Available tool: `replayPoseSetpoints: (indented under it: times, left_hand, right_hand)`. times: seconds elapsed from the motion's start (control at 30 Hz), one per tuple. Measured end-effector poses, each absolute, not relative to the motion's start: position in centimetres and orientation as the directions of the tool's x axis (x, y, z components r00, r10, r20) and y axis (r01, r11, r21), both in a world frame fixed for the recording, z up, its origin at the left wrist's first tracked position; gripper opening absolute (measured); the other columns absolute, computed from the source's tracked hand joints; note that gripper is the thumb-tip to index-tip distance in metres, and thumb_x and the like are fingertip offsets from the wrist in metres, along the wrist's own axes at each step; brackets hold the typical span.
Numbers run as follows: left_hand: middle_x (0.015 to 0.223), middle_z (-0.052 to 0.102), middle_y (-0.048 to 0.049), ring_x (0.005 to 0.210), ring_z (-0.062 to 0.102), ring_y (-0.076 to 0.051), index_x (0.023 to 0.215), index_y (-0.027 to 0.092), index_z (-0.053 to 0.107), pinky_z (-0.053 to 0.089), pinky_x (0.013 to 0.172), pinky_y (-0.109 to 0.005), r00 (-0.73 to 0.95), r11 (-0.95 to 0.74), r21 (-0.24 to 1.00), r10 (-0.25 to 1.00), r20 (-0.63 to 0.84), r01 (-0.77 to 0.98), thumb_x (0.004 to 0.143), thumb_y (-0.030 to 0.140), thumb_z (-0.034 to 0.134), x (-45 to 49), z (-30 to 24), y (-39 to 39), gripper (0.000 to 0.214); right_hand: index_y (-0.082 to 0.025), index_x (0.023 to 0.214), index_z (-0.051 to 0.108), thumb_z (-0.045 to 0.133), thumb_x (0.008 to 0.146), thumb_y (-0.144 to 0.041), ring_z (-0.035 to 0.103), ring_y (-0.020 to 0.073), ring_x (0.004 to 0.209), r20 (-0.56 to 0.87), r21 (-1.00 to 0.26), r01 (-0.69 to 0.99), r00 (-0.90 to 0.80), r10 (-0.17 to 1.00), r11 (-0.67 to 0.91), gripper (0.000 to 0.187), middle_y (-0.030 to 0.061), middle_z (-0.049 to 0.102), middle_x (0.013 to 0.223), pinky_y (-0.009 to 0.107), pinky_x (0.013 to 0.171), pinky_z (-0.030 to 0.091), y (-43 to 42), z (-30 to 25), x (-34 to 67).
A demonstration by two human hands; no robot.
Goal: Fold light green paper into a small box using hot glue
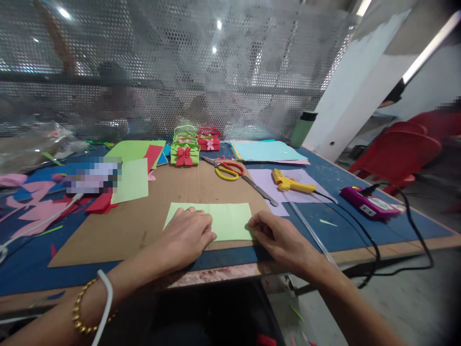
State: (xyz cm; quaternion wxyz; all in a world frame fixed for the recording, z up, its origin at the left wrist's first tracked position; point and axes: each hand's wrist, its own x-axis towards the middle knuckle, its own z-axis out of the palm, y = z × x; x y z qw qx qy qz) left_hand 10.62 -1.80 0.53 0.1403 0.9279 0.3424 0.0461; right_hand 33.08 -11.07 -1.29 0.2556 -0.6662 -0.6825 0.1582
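Paper (pixel 232 222) lies at the near edge of the cardboard (pixel 120 240); left hand (pixel 190 233) presses it, grip hidden; right hand (pixel 276 234) pinches its end; uneven pulling could crease it crookedly.

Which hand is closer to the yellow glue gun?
The right hand. It is nearer the person than the glue gun, at the pale green paper's right edge; the left hand is farther left, on that paper.
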Motion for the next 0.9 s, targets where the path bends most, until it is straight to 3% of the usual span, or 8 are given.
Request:
replayPoseSetpoints:
  times: [0.47, 0.9]
  left_hand:
    - [0.08, 0.062, -0.0039, 0.085, 0.053, -0.024, 0.067, 0.021, 0.044, 0.032, 0.072, -0.036, 0.757, -0.73, 0.246, 0.653, -0.025, 0.638, 0.094, 0.029, 0.05, 10.8, 0.7, -2.0, 0.029]
    - [0.077, 0.06, -0.0039, 0.082, 0.054, -0.024, 0.067, 0.021, 0.043, 0.035, 0.074, -0.037, 0.768, -0.745, 0.223, 0.639, -0.035, 0.629, 0.094, 0.029, 0.049, 10.8, 0.9, -2.0, 0.028]
  right_hand:
    - [-0.021, 0.089, 0.059, 0.05, 0.09, -0.025, 0.049, 0.0144, 0.06, 0.141, -0.576, 0.814, 0.013, 0.99, 0.071, 0.009, -0.0006, 0.058, 0.07, 0.026, 0.056, 0.036, -11.5, -1.2, 32.8]
    - [-0.021, 0.095, 0.059, 0.048, 0.091, -0.017, 0.051, 0.0144, 0.068, 0.186, -0.483, 0.859, -0.089, 0.978, 0.17, 0.013, 0.0012, 0.063, 0.081, 0.027, 0.061, 0.036, -11.5, -2.1, 33.7]
